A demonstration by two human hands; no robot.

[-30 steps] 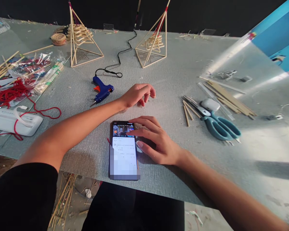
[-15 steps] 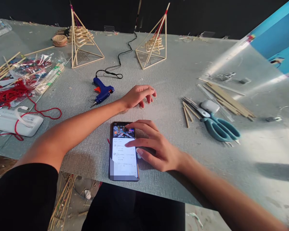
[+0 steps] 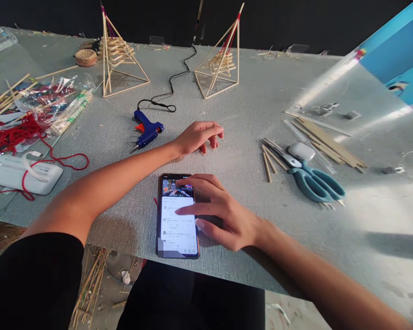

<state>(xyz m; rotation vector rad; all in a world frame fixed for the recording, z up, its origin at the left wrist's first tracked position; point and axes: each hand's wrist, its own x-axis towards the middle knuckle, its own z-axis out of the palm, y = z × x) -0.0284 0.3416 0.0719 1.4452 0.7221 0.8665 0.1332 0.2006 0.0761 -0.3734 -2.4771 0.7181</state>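
Lit phone (image 3: 176, 220) screen (text unreadable) partly under right hand (image 3: 223, 213)

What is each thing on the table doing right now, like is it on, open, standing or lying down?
Black smartphone: lying flat, screen lit.
Right hand: open, fingertip on the screen.
Left hand: resting on the grey table, holding nothing.
Blue glue gun: lying on its side.
Teal-handled scissors: shut, lying flat.
Two stick pyramids: standing upright.
Red yarn: loose, tangled.

phone (image 3: 177, 220) screen text unreadably small
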